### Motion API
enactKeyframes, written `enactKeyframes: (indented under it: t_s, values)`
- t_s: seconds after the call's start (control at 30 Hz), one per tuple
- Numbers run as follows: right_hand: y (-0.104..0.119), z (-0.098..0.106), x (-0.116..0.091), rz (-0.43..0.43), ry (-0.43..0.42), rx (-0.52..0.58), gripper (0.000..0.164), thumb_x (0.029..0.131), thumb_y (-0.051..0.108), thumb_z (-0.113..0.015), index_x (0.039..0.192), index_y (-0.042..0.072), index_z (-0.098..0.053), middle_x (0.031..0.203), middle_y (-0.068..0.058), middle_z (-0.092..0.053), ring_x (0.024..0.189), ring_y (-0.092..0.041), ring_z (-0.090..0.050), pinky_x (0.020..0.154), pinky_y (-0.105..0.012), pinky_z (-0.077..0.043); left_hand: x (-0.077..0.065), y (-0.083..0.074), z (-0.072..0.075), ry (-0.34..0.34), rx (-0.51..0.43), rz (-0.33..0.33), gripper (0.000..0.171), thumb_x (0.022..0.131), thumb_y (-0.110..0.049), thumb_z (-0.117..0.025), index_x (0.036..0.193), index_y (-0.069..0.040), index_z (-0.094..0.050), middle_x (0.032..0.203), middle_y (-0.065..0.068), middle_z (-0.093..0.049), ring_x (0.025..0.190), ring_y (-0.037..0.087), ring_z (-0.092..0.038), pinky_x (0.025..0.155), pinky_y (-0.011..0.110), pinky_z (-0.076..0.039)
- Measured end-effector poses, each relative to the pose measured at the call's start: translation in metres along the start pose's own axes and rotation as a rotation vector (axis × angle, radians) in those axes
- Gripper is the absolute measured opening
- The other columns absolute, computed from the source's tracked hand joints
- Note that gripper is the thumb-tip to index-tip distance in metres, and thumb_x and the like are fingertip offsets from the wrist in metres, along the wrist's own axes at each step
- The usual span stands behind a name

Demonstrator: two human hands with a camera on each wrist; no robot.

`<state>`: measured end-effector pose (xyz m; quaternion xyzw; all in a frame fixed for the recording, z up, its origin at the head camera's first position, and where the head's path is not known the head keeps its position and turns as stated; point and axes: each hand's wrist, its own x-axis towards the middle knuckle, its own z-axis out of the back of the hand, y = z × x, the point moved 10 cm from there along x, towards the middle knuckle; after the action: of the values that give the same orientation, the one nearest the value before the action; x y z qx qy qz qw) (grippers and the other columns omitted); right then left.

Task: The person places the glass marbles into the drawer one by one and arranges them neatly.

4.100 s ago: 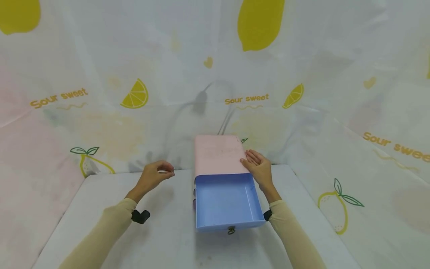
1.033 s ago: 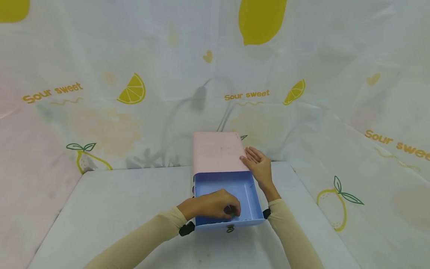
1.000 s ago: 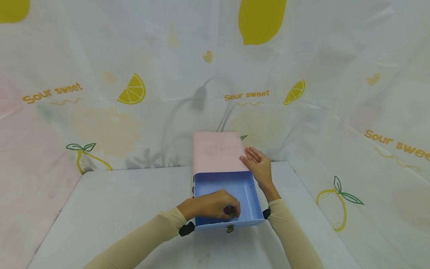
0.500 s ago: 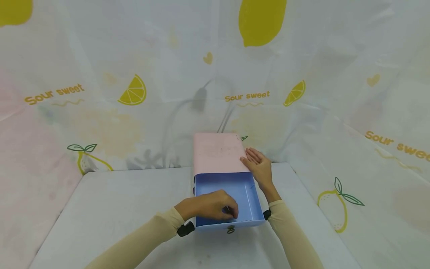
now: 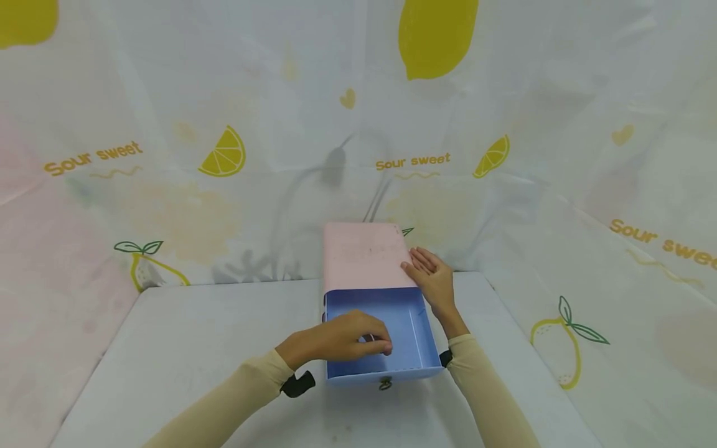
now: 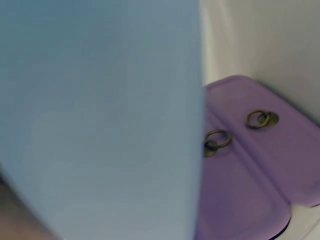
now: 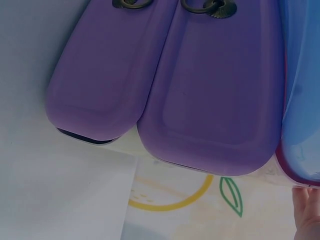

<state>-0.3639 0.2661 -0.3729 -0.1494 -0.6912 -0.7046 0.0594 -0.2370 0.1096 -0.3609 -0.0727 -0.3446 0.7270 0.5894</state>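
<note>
In the head view a pink-topped drawer cabinet [image 5: 366, 258] stands at the back of the table, its blue drawer [image 5: 406, 317] pulled out toward me. Over that drawer is my left hand [image 5: 342, 336], fingers bent and thumb tip near the fingertips; whether anything is between them cannot be told. My right hand [image 5: 434, 283] lies against the cabinet's right side, fingers fairly straight, thumb at the top edge. A metal ring pull [image 5: 385, 384] hangs on the drawer's front. Pale blue plastic [image 6: 110, 120] fills much of the left wrist view.
Below the blue drawer are purple drawer fronts [image 7: 220, 100] with ring pulls, both pushed in. The white table [image 5: 224, 323] stretches to both sides. Lemon-printed sheeting [image 5: 280, 218] hangs behind and at the sides.
My left hand came from the table's left side into the drawer, with something dark and greenish at its fingers a second ago. It has since risen slightly leftward. My right hand stays put.
</note>
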Motion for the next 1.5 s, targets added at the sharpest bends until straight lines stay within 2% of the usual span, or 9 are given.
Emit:
enactKeyframes:
  t_s: [0.07, 0.2, 0.53, 0.7, 1.07, 1.2, 1.3, 1.4, 1.5]
  values:
    - [-0.007, 0.002, 0.003, 0.005, -0.006, 0.0, 0.063, 0.083, 0.006, -0.077, 0.138, -0.005, -0.049, 0.136, -0.019, -0.054, 0.125, -0.025, -0.054, 0.096, -0.021, -0.046, -0.003, -0.007, 0.006, -0.025, -0.004, -0.02, 0.023, 0.102, -0.02, -0.054, 0.1, -0.006, -0.071, 0.093, 0.0, -0.071, 0.086, -0.004, -0.061, 0.077, 0.012, -0.051]
    - [-0.005, 0.001, 0.001, 0.025, -0.014, -0.022, 0.062, 0.083, 0.009, -0.078, 0.137, -0.005, -0.05, 0.135, -0.018, -0.056, 0.124, -0.025, -0.055, 0.095, -0.021, -0.046, -0.011, -0.022, 0.013, -0.083, 0.006, -0.088, 0.019, 0.101, -0.017, -0.055, 0.098, -0.006, -0.07, 0.091, 0.0, -0.07, 0.084, -0.005, -0.06, 0.072, 0.011, -0.051]
    - [-0.004, 0.001, 0.003, 0.049, -0.021, -0.035, 0.061, 0.082, 0.01, -0.079, 0.135, -0.004, -0.052, 0.133, -0.016, -0.058, 0.122, -0.022, -0.057, 0.096, -0.021, -0.046, -0.033, -0.052, 0.013, -0.2, 0.011, -0.219, 0.012, 0.099, -0.013, -0.057, 0.09, -0.014, -0.066, 0.08, -0.007, -0.063, 0.072, -0.008, -0.05, 0.055, 0.007, -0.044]
    - [-0.006, 0.001, 0.004, 0.04, -0.024, -0.041, 0.061, 0.082, 0.011, -0.08, 0.135, -0.004, -0.053, 0.132, -0.015, -0.059, 0.121, -0.021, -0.057, 0.095, -0.021, -0.047, -0.042, -0.061, -0.002, -0.169, 0.003, -0.225, 0.012, 0.1, -0.015, -0.056, 0.091, -0.016, -0.064, 0.078, -0.009, -0.059, 0.071, -0.01, -0.047, 0.055, 0.005, -0.043]
    - [-0.007, 0.003, 0.003, 0.034, -0.035, -0.074, 0.062, 0.082, 0.011, -0.079, 0.135, -0.004, -0.052, 0.133, -0.017, -0.058, 0.122, -0.024, -0.057, 0.094, -0.02, -0.047, -0.06, -0.079, -0.042, -0.139, 0.128, -0.276, 0.011, 0.1, -0.015, -0.056, 0.093, -0.015, -0.065, 0.083, -0.009, -0.061, 0.071, -0.011, -0.049, 0.062, 0.0, -0.041]
    - [-0.007, 0.003, 0.004, 0.037, -0.033, -0.076, 0.062, 0.082, 0.011, -0.079, 0.136, -0.004, -0.052, 0.134, -0.017, -0.057, 0.123, -0.025, -0.056, 0.094, -0.019, -0.047, -0.061, -0.077, -0.049, -0.2, 0.211, -0.255, 0.013, 0.1, -0.019, -0.056, 0.091, -0.017, -0.066, 0.081, -0.012, -0.063, 0.069, -0.012, -0.048, 0.061, -0.001, -0.037]
    - [-0.006, 0.003, 0.005, 0.04, -0.03, -0.073, 0.062, 0.082, 0.012, -0.079, 0.136, -0.004, -0.052, 0.134, -0.017, -0.057, 0.123, -0.025, -0.056, 0.094, -0.02, -0.047, -0.061, -0.072, -0.055, -0.209, 0.181, -0.209, 0.015, 0.101, -0.019, -0.054, 0.093, -0.016, -0.066, 0.082, -0.012, -0.064, 0.07, -0.013, -0.047, 0.061, -0.001, -0.038]
    - [-0.006, 0.003, 0.004, 0.037, -0.029, -0.068, 0.062, 0.082, 0.011, -0.079, 0.136, -0.004, -0.052, 0.134, -0.017, -0.057, 0.123, -0.025, -0.056, 0.094, -0.02, -0.047, -0.059, -0.056, -0.067, -0.169, 0.033, -0.084, 0.016, 0.103, -0.02, -0.05, 0.1, -0.013, -0.064, 0.082, -0.01, -0.066, 0.068, -0.015, -0.046, 0.059, 0.002, -0.042]
    - [-0.007, 0.003, 0.004, 0.033, -0.033, -0.06, 0.062, 0.082, 0.011, -0.079, 0.136, -0.003, -0.052, 0.133, -0.017, -0.058, 0.122, -0.024, -0.056, 0.094, -0.02, -0.047, -0.059, -0.031, -0.081, -0.15, -0.182, 0.105, 0.021, 0.106, -0.023, -0.043, 0.107, -0.009, -0.059, 0.079, -0.009, -0.066, 0.062, -0.014, -0.047, 0.054, 0.008, -0.047]
